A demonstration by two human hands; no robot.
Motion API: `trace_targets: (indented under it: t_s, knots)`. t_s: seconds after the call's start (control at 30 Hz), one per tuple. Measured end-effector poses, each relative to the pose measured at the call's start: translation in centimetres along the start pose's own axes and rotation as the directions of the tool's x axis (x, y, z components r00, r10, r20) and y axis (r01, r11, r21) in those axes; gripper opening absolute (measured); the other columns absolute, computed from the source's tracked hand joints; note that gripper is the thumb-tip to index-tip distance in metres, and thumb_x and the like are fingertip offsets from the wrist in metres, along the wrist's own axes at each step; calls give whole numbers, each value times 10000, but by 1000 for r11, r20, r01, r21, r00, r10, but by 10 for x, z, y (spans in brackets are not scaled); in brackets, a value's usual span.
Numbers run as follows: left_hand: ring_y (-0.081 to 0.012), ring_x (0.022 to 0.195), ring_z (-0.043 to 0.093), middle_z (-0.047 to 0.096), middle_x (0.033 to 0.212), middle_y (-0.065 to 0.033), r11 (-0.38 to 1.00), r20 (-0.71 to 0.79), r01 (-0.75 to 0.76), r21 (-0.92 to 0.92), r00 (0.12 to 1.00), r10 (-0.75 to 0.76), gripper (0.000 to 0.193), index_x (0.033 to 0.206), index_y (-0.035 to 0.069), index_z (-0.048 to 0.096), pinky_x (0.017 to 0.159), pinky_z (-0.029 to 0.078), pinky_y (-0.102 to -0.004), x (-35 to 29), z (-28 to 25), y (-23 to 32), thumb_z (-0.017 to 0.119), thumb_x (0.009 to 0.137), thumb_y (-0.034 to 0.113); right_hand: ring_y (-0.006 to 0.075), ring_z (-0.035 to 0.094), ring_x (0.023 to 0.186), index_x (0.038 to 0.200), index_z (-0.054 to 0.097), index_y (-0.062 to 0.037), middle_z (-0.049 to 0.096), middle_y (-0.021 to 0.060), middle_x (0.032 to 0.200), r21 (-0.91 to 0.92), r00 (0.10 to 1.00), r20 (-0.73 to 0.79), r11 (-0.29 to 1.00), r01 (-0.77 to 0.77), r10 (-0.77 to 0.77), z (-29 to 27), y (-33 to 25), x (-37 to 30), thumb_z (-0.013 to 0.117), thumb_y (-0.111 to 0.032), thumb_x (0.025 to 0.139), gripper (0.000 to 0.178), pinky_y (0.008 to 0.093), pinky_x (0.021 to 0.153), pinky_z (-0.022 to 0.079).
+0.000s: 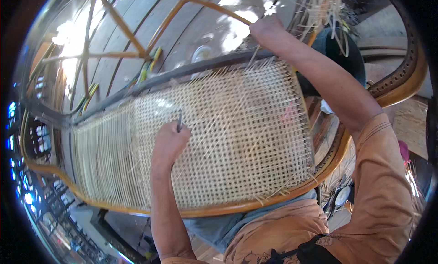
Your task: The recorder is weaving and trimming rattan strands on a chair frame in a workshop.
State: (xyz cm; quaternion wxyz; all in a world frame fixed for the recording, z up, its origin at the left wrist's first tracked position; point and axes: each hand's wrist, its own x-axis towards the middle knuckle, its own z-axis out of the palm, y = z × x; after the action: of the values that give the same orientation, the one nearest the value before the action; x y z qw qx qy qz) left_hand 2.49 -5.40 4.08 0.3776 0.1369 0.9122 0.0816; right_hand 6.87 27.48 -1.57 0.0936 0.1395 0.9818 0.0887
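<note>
A cane-webbed panel (228,141) stretches across a curved rattan chair frame (255,203) in front of me. Its right and middle parts carry an open lattice, while the left part shows only close parallel strands (98,156). My left hand (171,143) is closed around a slim dark tool, perhaps an awl (179,118), its upper end showing above the fist over the webbing. My right hand (268,31) reaches past the panel's far dark rail (205,63), fingers closed. A pale cane strand (253,57) rises from the rail toward that hand; the fingertips are hidden.
Crossed rattan bars (146,49) rise beyond the panel over a plank floor (169,29). A bundle of loose cane strips (326,6) hangs at the far right, by a dark bucket-like container (337,58). Cut strand ends (273,194) stick out along the near edge.
</note>
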Motion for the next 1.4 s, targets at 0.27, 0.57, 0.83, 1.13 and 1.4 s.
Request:
trace_targets:
  t_s: [0.27,0.57,0.83,1.13,1.4]
  knots:
    - [-296,666,592,594,701,-174,918,-257,-271,-289,946,198,216,822,6,568,634,451,-401,-56,37,-20,515,796,213,301,586,805,900,595,-47,604,127,855,727,843,-129,528,439,-523,-3,-126,-65,539,-256,864,219,402,710,460]
    - [-206,535,511,516,565,-119,871,-261,-269,-410,950,171,242,738,9,550,553,418,-348,-62,86,-26,507,800,239,277,561,861,911,618,-93,602,80,885,740,835,-398,405,537,-379,3,-158,-139,625,-124,782,133,384,775,452]
    - [-79,450,442,481,559,12,782,-48,-115,-613,993,108,174,713,46,541,435,370,-253,-61,74,-26,545,822,182,289,516,937,951,622,-84,577,97,959,690,848,-498,510,513,-179,15,-175,-136,627,-96,751,200,389,828,423]
    - [-149,505,507,530,587,-87,871,-162,-311,-381,950,268,200,769,-1,546,518,439,-302,-27,20,-4,524,827,189,303,608,763,915,623,-85,622,126,833,781,890,-114,515,355,-441,-22,-131,-94,559,-270,852,206,393,684,484]
    - [-355,859,631,639,886,-219,797,-7,-488,356,851,524,276,897,13,627,737,491,-452,71,36,92,466,840,230,313,631,844,888,676,-86,655,157,876,744,955,295,631,-221,-14,19,-26,-70,599,-196,753,191,391,761,488]
